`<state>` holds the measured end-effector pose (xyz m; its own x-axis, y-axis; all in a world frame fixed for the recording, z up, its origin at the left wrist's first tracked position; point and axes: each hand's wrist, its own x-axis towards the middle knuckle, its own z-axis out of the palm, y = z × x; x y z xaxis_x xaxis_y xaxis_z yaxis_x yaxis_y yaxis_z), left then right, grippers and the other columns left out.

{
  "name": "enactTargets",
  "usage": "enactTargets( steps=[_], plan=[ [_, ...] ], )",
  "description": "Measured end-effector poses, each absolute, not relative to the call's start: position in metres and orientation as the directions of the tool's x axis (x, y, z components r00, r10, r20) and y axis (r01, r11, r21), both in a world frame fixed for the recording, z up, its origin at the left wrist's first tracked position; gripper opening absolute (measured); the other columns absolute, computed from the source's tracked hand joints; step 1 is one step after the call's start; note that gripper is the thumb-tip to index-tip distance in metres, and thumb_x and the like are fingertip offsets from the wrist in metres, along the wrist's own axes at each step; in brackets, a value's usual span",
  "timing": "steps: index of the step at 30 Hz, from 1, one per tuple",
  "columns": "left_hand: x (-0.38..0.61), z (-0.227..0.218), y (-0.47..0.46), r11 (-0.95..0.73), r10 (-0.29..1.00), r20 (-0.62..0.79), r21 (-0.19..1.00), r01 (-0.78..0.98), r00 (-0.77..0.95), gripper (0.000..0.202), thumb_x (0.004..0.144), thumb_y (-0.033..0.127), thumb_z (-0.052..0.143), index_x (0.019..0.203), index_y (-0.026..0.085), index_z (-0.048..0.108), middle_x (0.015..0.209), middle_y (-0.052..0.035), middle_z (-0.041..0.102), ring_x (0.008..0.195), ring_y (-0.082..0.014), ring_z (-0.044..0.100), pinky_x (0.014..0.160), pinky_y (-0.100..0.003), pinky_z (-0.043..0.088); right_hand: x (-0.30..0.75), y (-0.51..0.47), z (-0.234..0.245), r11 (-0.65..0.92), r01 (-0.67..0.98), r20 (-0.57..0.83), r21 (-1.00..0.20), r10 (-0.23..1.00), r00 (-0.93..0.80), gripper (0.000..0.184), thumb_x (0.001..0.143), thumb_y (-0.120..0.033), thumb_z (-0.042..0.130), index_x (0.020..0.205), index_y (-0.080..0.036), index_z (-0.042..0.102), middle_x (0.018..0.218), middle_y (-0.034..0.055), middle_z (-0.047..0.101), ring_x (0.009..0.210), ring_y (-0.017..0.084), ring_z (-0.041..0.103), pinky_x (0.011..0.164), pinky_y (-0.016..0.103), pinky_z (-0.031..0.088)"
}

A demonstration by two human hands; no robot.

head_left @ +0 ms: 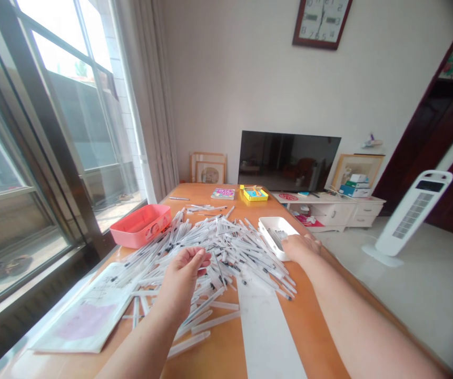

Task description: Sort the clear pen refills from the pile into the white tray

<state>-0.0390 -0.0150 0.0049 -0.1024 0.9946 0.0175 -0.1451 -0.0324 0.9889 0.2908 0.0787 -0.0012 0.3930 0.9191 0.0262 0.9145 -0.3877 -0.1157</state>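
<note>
My left hand (188, 267) hovers over a wide heap of translucent white pen barrels (226, 237), some with black ends. Its thumb and fingers are pinched together. A thin dark stick (218, 266) runs close by the fingertips, but whether they grip it I cannot tell. At the right, my right hand (301, 247) reaches to the near right side of a white plastic tray (266, 235). Small greyish pieces (279, 233) lie in that tray. The fingers of this hand are mostly hidden behind its back and wrist.
A pink plastic basket (141, 231) stands left of the heap. A booklet (88, 310) lies at the near left, and a white paper strip (268, 326) runs toward me. At the far end are a purple book (223, 193) and a yellow box (255, 196).
</note>
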Motion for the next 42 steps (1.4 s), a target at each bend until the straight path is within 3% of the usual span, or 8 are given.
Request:
enactTargets(
  steps=[7, 12, 17, 22, 27, 29, 35, 42],
  plan=[
    [-0.041, 0.005, -0.015, -0.051, 0.991, 0.028, 0.984, -0.171, -0.133, 0.042, 0.078, 0.056, 0.072, 0.097, 0.019, 0.066, 0.098, -0.0099, 0.074, 0.093, -0.0220, 0.067, 0.083, -0.034, 0.047, 0.284, 0.073, 0.001, -0.302, 0.942, 0.039, -0.148, 0.950, 0.310, 0.042, 0.097, -0.037, 0.036, 0.100, -0.027, 0.076, 0.119, 0.0105, 0.070, 0.117, 0.033, 0.054, 0.093, 0.049, 0.036],
    [-0.043, 0.006, -0.014, -0.076, 0.984, 0.040, 0.976, -0.205, -0.171, 0.043, 0.076, 0.056, 0.074, 0.096, 0.019, 0.068, 0.098, -0.0089, 0.074, 0.091, -0.0203, 0.067, 0.083, -0.034, 0.048, 0.272, 0.061, 0.007, -0.297, 0.932, 0.139, -0.207, 0.934, 0.328, 0.041, 0.098, -0.040, 0.036, 0.112, -0.031, 0.073, 0.114, 0.0097, 0.071, 0.117, 0.031, 0.054, 0.089, 0.042, 0.037],
    [-0.047, 0.010, -0.013, -0.072, 0.977, 0.018, 0.965, -0.250, -0.212, 0.045, 0.075, 0.054, 0.076, 0.101, 0.018, 0.065, 0.099, -0.0098, 0.074, 0.088, -0.0189, 0.067, 0.080, -0.032, 0.047, 0.250, 0.040, 0.019, -0.197, 0.896, 0.316, -0.398, 0.887, 0.335, 0.034, 0.094, -0.041, 0.045, 0.108, -0.029, 0.073, 0.098, 0.0070, 0.073, 0.100, 0.026, 0.061, 0.076, 0.032, 0.038],
    [-0.051, 0.012, -0.010, -0.072, 0.968, -0.008, 0.949, -0.308, -0.249, 0.046, 0.072, 0.050, 0.079, 0.101, 0.017, 0.063, 0.098, -0.0097, 0.073, 0.086, -0.0174, 0.065, 0.076, -0.030, 0.046, 0.213, 0.011, 0.018, 0.018, 0.818, 0.269, -0.575, 0.949, 0.167, 0.026, 0.091, -0.035, 0.048, 0.090, -0.025, 0.072, 0.079, 0.0009, 0.071, 0.074, 0.018, 0.060, 0.062, 0.025, 0.036],
    [-0.053, 0.011, -0.008, -0.075, 0.960, -0.023, 0.938, -0.338, -0.278, 0.045, 0.070, 0.047, 0.080, 0.099, 0.018, 0.064, 0.098, -0.0086, 0.074, 0.083, -0.0157, 0.065, 0.073, -0.028, 0.046, 0.165, -0.007, 0.003, 0.182, 0.847, 0.199, -0.499, 0.976, -0.092, 0.015, 0.084, -0.024, 0.056, 0.084, -0.023, 0.071, 0.084, 0.0010, 0.071, 0.079, 0.016, 0.062, 0.067, 0.024, 0.037],
    [-0.053, 0.011, -0.008, -0.070, 0.957, -0.034, 0.936, -0.346, -0.287, 0.045, 0.069, 0.047, 0.081, 0.099, 0.018, 0.064, 0.098, -0.0082, 0.074, 0.083, -0.0157, 0.065, 0.073, -0.028, 0.046, 0.149, -0.009, -0.001, 0.186, 0.870, 0.170, -0.456, 0.978, -0.120, 0.014, 0.084, -0.024, 0.057, 0.083, -0.022, 0.071, 0.087, 0.0027, 0.072, 0.082, 0.017, 0.063, 0.069, 0.024, 0.038],
    [-0.052, 0.014, -0.009, -0.065, 0.957, -0.046, 0.927, -0.370, -0.285, 0.045, 0.065, 0.046, 0.083, 0.096, 0.018, 0.065, 0.098, -0.0081, 0.075, 0.082, -0.0158, 0.066, 0.072, -0.028, 0.045, 0.121, -0.010, -0.005, 0.126, 0.934, 0.141, -0.334, 0.987, -0.083, 0.026, 0.089, -0.046, 0.056, 0.093, -0.024, 0.070, 0.097, 0.0062, 0.071, 0.088, 0.022, 0.065, 0.069, 0.028, 0.039],
    [-0.050, 0.016, -0.011, -0.038, 0.962, -0.066, 0.928, -0.370, -0.264, 0.047, 0.063, 0.049, 0.083, 0.094, 0.017, 0.066, 0.095, -0.0087, 0.074, 0.081, -0.0167, 0.067, 0.072, -0.029, 0.045, 0.118, -0.007, -0.012, 0.062, 0.977, 0.145, -0.206, 0.989, -0.033, 0.016, 0.086, -0.029, 0.056, 0.093, -0.022, 0.068, 0.100, 0.0092, 0.070, 0.086, 0.024, 0.067, 0.069, 0.030, 0.040]
  ],
)
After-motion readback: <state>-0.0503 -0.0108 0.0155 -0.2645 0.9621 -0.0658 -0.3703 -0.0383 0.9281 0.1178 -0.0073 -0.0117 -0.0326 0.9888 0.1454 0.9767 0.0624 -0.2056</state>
